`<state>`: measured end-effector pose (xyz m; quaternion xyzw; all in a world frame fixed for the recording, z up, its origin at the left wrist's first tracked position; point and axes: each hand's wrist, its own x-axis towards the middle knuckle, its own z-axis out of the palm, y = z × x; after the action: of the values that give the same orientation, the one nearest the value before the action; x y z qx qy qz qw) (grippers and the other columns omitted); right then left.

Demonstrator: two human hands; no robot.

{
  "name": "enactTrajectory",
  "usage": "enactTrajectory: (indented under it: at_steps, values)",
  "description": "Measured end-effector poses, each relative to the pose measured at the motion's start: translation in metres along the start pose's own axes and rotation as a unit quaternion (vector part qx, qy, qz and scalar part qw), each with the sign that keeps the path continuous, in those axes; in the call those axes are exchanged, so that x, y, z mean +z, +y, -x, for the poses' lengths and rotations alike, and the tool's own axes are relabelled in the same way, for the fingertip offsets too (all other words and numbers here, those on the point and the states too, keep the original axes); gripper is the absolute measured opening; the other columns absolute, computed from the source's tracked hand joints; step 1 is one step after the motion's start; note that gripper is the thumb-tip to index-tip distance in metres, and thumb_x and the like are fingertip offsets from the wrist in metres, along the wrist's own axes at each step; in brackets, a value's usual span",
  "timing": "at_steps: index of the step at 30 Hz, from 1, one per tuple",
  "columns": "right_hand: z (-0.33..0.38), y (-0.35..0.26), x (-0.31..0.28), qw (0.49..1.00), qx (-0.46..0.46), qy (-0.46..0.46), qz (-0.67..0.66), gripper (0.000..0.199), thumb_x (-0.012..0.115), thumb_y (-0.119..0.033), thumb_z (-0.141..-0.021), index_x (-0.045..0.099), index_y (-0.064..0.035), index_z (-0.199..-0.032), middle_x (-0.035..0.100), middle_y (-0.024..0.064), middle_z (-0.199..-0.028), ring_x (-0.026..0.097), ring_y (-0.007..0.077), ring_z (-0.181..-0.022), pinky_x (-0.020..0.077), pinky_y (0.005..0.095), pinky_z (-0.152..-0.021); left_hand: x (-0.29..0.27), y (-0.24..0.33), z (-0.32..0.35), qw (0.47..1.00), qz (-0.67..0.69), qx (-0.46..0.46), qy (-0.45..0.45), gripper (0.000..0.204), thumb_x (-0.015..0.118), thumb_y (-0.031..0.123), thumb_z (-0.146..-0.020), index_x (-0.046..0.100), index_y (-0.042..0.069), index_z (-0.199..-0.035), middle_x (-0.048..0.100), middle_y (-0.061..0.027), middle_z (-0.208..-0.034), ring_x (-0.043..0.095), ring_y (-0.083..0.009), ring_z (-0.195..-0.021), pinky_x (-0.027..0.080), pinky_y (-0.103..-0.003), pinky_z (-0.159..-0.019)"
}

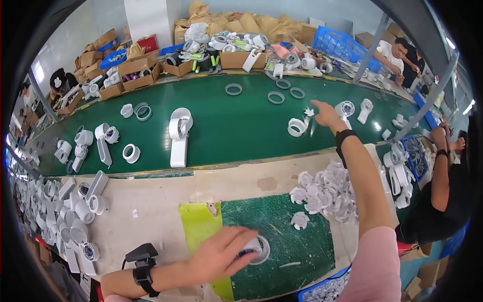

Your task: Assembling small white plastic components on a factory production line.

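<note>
My left hand (224, 256) is closed over a white round fan housing (262, 251) on the green mat (282, 224). Its fingers cover much of the part. Out over the green conveyor belt (226, 136) reaches my right hand (328, 115), index finger stretched out and no object visible in it; its other fingers are partly hidden. Just below that fingertip is a small white fan blade wheel (309, 111), with a white ring (297, 127) nearer me. A white handheld fan body (345, 108) lies just right of the hand.
White blade wheels (322, 191) are heaped right of the mat, and fan bodies (75, 216) pile up at left. Another fan body (179, 136) and grey rings (276, 97) lie on the belt. Boxes of parts (244, 59) line its far side. A co-worker's arm (441, 171) is at right.
</note>
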<state>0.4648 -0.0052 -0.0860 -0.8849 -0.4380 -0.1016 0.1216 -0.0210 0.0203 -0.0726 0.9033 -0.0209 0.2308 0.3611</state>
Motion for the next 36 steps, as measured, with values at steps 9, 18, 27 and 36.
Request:
enactTrajectory:
  at_steps: [9,18,27,36]
  values:
    - [0.007,-0.019,-0.028,0.913,0.106,-0.173,-0.354,0.026,0.055,-0.01,-0.087,0.059,0.0009,-0.11,0.065,0.0155,-0.092,0.064,0.023,-0.084,0.0547,0.0332,-0.073,0.0,0.006,0.009,0.999,0.019,-0.006,-0.032,0.044,0.069,0.016,-0.079,0.052,-0.002,-0.116,0.056,-0.0173,-0.105,0.056,-0.0327,-0.088,0.048,-0.037,-0.075]
    - [0.154,-0.066,-0.158,0.645,0.022,-0.369,-0.669,0.042,0.045,-0.03,-0.098,0.047,0.0005,-0.126,0.062,0.0129,-0.1,0.061,0.0163,-0.083,0.0508,0.0302,-0.075,0.005,0.032,0.026,0.999,0.004,-0.029,-0.029,0.041,0.065,0.013,-0.082,0.05,-0.001,-0.117,0.056,-0.0187,-0.103,0.055,-0.0357,-0.092,0.047,-0.04,-0.076]
    - [0.239,-0.068,-0.192,0.654,0.045,-0.334,-0.677,0.037,0.054,-0.023,-0.094,0.048,0.0002,-0.123,0.062,0.0103,-0.103,0.06,0.0132,-0.081,0.0503,0.0272,-0.073,0.012,0.044,0.033,0.993,0.025,-0.113,-0.009,0.04,0.065,0.016,-0.084,0.049,-0.002,-0.116,0.059,-0.0209,-0.098,0.059,-0.0341,-0.086,0.047,-0.038,-0.077]
    - [0.264,-0.092,-0.247,0.803,-0.014,-0.227,-0.55,0.027,0.061,-0.015,-0.09,0.057,0.0038,-0.11,0.063,0.0066,-0.091,0.06,0.0115,-0.073,0.0506,0.0252,-0.066,0.028,0.037,0.046,0.964,0.129,-0.218,0.082,0.036,0.066,0.022,-0.085,0.052,-0.002,-0.109,0.064,-0.0145,-0.084,0.064,-0.0201,-0.074,0.05,-0.031,-0.064]
